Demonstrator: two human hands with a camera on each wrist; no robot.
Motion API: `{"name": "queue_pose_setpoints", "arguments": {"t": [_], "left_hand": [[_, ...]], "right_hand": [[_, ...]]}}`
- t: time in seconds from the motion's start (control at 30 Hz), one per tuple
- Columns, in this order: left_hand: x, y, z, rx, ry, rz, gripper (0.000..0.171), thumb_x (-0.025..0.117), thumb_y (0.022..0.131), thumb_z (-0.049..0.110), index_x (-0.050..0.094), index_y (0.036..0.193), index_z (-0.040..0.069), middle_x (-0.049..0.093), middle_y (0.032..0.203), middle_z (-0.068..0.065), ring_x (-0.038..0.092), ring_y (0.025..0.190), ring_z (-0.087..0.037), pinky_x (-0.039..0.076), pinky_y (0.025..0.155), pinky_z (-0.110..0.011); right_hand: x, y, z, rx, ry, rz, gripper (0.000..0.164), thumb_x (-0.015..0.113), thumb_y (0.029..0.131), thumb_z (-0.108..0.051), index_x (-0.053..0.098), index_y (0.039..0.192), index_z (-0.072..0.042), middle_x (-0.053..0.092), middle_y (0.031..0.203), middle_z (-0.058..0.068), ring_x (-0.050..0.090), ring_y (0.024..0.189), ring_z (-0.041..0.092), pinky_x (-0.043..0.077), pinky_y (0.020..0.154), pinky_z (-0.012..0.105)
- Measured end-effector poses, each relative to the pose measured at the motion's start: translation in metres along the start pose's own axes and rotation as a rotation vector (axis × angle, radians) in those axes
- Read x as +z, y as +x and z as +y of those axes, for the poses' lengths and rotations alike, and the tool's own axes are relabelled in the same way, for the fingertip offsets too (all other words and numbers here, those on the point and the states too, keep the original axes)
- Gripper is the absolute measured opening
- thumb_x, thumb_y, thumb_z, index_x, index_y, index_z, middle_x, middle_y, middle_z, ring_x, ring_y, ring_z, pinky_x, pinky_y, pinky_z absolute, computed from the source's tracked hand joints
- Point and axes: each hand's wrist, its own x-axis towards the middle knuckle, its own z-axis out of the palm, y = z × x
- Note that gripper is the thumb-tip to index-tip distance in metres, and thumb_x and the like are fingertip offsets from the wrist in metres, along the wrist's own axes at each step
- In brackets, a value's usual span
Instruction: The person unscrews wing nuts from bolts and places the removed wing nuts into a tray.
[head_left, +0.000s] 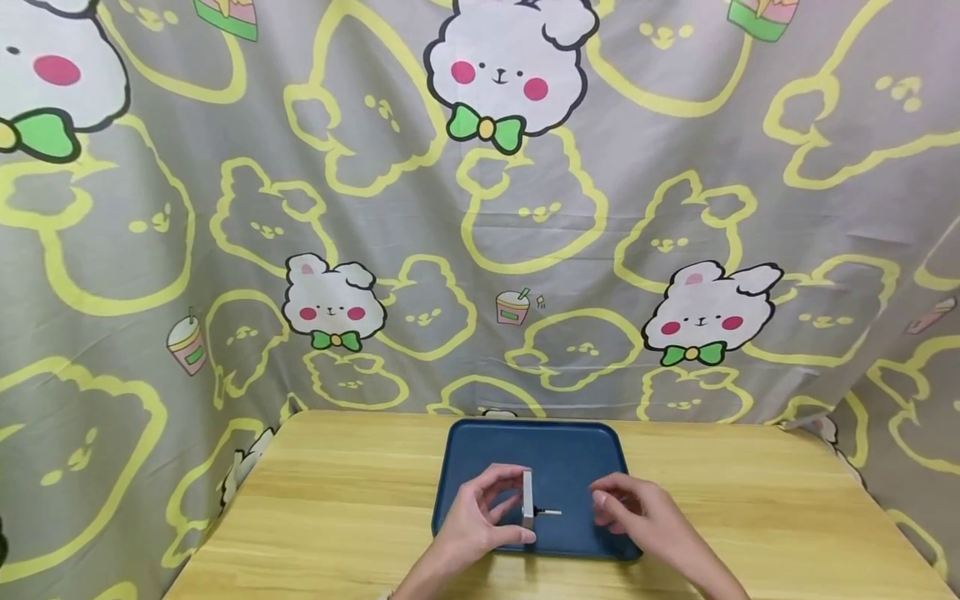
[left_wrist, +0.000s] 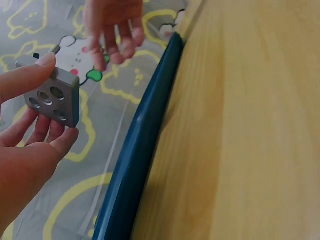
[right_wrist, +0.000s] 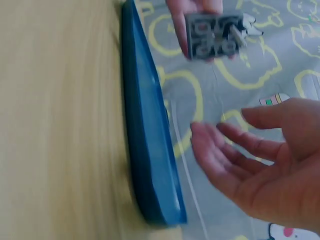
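My left hand point(head_left: 474, 518) holds a small square grey metal block point(head_left: 528, 500) upright by its edges, thumb on one edge and fingertips on the opposite one. Several round holes show on one face of the block point(left_wrist: 52, 96) in the left wrist view; the other face carries a pattern of grooves in the right wrist view. A thin light pin point(head_left: 551, 512) with a dark base sticks out from the grooved side, toward my right hand point(head_left: 637, 515). That hand hangs apart from the block, fingers loosely bent, with nothing between them.
Beneath both hands a dark blue tray point(head_left: 536, 446) with a raised rim lies on the light wooden table point(head_left: 345, 492). A grey curtain point(head_left: 562, 275) printed with yellow outlines and white cartoon animals hangs behind the table and at its sides.
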Motion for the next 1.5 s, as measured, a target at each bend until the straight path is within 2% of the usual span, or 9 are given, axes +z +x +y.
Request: {"name": "queue_pose_setpoints", "arguments": {"t": [0.1, 0.23, 0.37, 0.53, 0.67, 0.9, 1.03, 1.27, 1.5], "left_hand": [[0.006, -0.004, -0.001, 0.006, -0.005, -0.006, 0.069, 0.083, 0.075, -0.014, 0.053, 0.137, -0.009, 0.048, 0.141, -0.026, 0.055, 0.128, -0.021, 0.045, 0.111, -0.037], [0.018, -0.008, -0.001, 0.016, -0.002, -0.024, 0.068, 0.082, 0.076, -0.015, 0.055, 0.137, -0.006, 0.049, 0.139, -0.024, 0.053, 0.130, -0.024, 0.042, 0.113, -0.037], [0.026, -0.011, 0.000, 0.026, 0.021, -0.026, 0.068, 0.083, 0.075, -0.014, 0.057, 0.137, -0.004, 0.051, 0.136, -0.018, 0.053, 0.128, -0.023, 0.043, 0.112, -0.036], [0.027, -0.012, -0.002, 0.007, 0.035, -0.015, 0.066, 0.085, 0.077, -0.009, 0.059, 0.136, 0.000, 0.053, 0.136, -0.016, 0.054, 0.128, -0.022, 0.048, 0.107, -0.032], [0.028, -0.013, -0.003, -0.010, 0.011, -0.036, 0.062, 0.086, 0.079, -0.003, 0.062, 0.136, 0.008, 0.054, 0.137, -0.016, 0.054, 0.131, -0.022, 0.051, 0.104, -0.032], [0.031, -0.012, -0.005, -0.012, 0.024, -0.052, 0.059, 0.086, 0.081, 0.001, 0.064, 0.135, 0.010, 0.054, 0.135, -0.014, 0.055, 0.126, -0.024, 0.053, 0.100, -0.032], [0.031, -0.011, -0.006, -0.023, 0.040, -0.051, 0.059, 0.087, 0.081, 0.003, 0.065, 0.135, 0.011, 0.056, 0.133, -0.012, 0.055, 0.125, -0.025, 0.055, 0.098, -0.033], [0.029, -0.007, -0.010, -0.071, 0.019, -0.043, 0.058, 0.087, 0.081, 0.005, 0.065, 0.135, 0.011, 0.058, 0.133, -0.010, 0.056, 0.125, -0.029, 0.056, 0.096, -0.035], [0.026, -0.006, -0.012, -0.111, -0.008, -0.020, 0.056, 0.087, 0.082, 0.007, 0.066, 0.134, 0.011, 0.059, 0.133, -0.009, 0.056, 0.126, -0.031, 0.057, 0.096, -0.035]], "right_hand": [[0.009, -0.002, -0.002, 0.057, 0.250, -0.132, 0.038, 0.055, 0.108, -0.021, 0.061, 0.125, 0.012, 0.070, 0.103, 0.018, 0.073, 0.092, 0.033, 0.063, 0.076, 0.041], [0.019, -0.004, -0.006, 0.136, 0.412, -0.209, 0.040, 0.053, 0.109, -0.025, 0.061, 0.124, 0.011, 0.072, 0.103, 0.014, 0.074, 0.094, 0.032, 0.063, 0.080, 0.041], [0.025, -0.007, -0.010, 0.184, 0.473, -0.250, 0.039, 0.054, 0.109, -0.026, 0.064, 0.120, 0.010, 0.073, 0.103, 0.014, 0.075, 0.090, 0.027, 0.063, 0.079, 0.037], [0.028, -0.009, -0.009, 0.192, 0.514, -0.305, 0.037, 0.054, 0.109, -0.024, 0.067, 0.117, 0.008, 0.074, 0.101, 0.017, 0.074, 0.085, 0.021, 0.063, 0.078, 0.034], [0.029, -0.012, -0.006, 0.206, 0.564, -0.341, 0.035, 0.053, 0.109, -0.023, 0.069, 0.116, 0.007, 0.075, 0.099, 0.014, 0.074, 0.085, 0.018, 0.062, 0.079, 0.032], [0.026, -0.015, -0.004, 0.231, 0.661, -0.402, 0.034, 0.055, 0.108, -0.023, 0.069, 0.120, 0.006, 0.074, 0.101, 0.011, 0.074, 0.088, 0.015, 0.061, 0.082, 0.027], [0.025, -0.014, -0.002, 0.233, 0.680, -0.399, 0.034, 0.056, 0.107, -0.021, 0.068, 0.122, 0.006, 0.074, 0.102, 0.011, 0.073, 0.090, 0.015, 0.060, 0.084, 0.027], [0.023, -0.011, -0.002, 0.222, 0.669, -0.336, 0.029, 0.063, 0.103, -0.014, 0.068, 0.120, 0.008, 0.075, 0.102, 0.013, 0.073, 0.092, 0.018, 0.061, 0.085, 0.030], [0.027, -0.011, -0.007, 0.137, 0.519, -0.219, 0.026, 0.071, 0.096, -0.009, 0.067, 0.116, 0.009, 0.073, 0.102, 0.014, 0.072, 0.094, 0.022, 0.062, 0.081, 0.033]]}}
